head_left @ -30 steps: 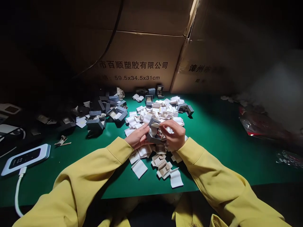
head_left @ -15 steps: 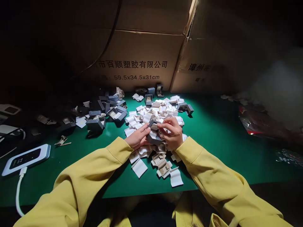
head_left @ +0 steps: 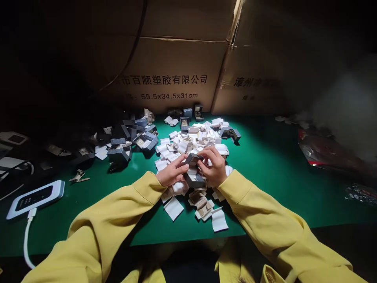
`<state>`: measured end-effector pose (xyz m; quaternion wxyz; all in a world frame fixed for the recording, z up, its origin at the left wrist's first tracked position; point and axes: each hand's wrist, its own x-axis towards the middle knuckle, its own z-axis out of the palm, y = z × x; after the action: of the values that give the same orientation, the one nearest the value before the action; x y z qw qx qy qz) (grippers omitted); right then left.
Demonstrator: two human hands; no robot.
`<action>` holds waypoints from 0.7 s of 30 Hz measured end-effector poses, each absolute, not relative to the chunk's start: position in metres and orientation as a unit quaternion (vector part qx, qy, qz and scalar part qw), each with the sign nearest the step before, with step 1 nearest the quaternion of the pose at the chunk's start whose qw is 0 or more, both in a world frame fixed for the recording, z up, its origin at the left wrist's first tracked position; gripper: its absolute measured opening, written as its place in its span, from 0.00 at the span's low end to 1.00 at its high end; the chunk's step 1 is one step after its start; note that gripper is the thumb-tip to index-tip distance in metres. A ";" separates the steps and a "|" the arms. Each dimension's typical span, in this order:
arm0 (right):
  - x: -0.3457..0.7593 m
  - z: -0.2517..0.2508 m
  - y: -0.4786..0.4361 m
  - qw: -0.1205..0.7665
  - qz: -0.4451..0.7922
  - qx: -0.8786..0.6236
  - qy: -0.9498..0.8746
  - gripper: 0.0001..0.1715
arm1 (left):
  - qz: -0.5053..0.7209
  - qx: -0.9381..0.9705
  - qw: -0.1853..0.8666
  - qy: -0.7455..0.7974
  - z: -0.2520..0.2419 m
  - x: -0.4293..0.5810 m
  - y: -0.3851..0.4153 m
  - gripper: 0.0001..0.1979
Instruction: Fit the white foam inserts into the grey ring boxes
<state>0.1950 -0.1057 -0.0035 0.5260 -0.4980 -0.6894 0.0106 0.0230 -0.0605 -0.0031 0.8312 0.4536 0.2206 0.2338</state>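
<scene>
Both of my hands meet over a heap of small white and beige box inserts (head_left: 194, 141) on the green mat (head_left: 265, 173). My left hand (head_left: 172, 173) grips a small open grey jewellery box (head_left: 193, 169) from the left, fingers on its lid. My right hand (head_left: 214, 167) is closed at the box's top right, fingertips pinched at its inside; whether a pale insert is between them I cannot make out. Yellow sleeves cover both arms.
A pile of grey boxes (head_left: 129, 139) lies left of the heap, a few more (head_left: 231, 134) behind it. Large cardboard cartons (head_left: 176, 67) wall the back. A device with a white cable (head_left: 35, 195) lies at the left. Red packaging (head_left: 321, 151) sits right.
The hands drew closer together on the grey box. The right fingers moved from the box's right side in onto its open top. The box sits slightly lower.
</scene>
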 end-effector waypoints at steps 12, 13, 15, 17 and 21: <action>0.226 0.016 -0.099 0.351 -0.023 -0.447 -0.823 0.18 | 0.248 0.419 0.833 0.263 0.002 0.026 -0.057 0.20; 0.230 0.017 -0.100 0.311 -0.026 -0.451 -0.836 0.19 | 0.265 0.405 0.835 0.264 0.001 0.024 -0.054 0.20; 0.235 0.019 -0.102 0.215 -0.034 -0.462 -0.860 0.22 | 0.296 0.375 0.837 0.268 0.000 0.022 -0.049 0.20; 0.235 0.018 -0.104 0.140 -0.048 -0.474 -0.868 0.23 | 0.308 0.358 0.839 0.271 -0.003 0.021 -0.045 0.18; 0.231 0.013 -0.105 0.111 -0.071 -0.504 -0.853 0.12 | 0.306 0.352 0.846 0.259 -0.006 0.022 -0.044 0.15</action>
<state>0.2307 -0.1054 0.0130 0.1105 -0.5044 -0.8534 -0.0706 0.0216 -0.0442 -0.0060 0.8456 0.3521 0.2595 0.3061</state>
